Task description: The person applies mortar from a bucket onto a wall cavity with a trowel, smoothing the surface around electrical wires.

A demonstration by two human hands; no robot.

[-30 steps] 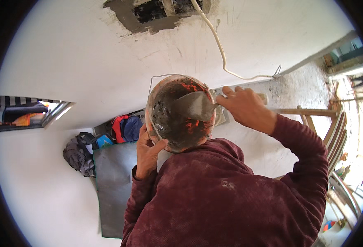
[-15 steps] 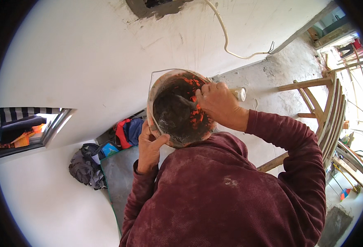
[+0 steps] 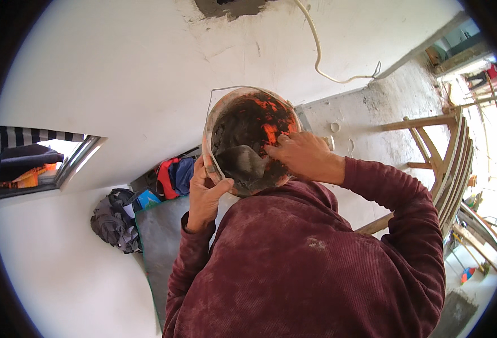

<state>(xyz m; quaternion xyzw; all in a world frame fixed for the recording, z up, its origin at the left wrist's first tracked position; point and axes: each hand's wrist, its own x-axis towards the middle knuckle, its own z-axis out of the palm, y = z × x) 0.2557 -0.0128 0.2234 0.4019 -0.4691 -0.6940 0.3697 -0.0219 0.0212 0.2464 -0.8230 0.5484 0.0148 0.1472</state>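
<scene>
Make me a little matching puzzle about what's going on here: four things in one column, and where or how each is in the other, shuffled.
Things:
1. left hand
2. right hand
3. bucket
4. pale cable

Places and states:
A. hanging against the white wall
B. holding the trowel
C. showing orange patches inside
D. gripping a container's rim

Right pairs: 1-D, 2-B, 3-C, 4-A

Pale floor [image 3: 367, 149] under slatted wooden frame [image 3: 449, 169]
</scene>
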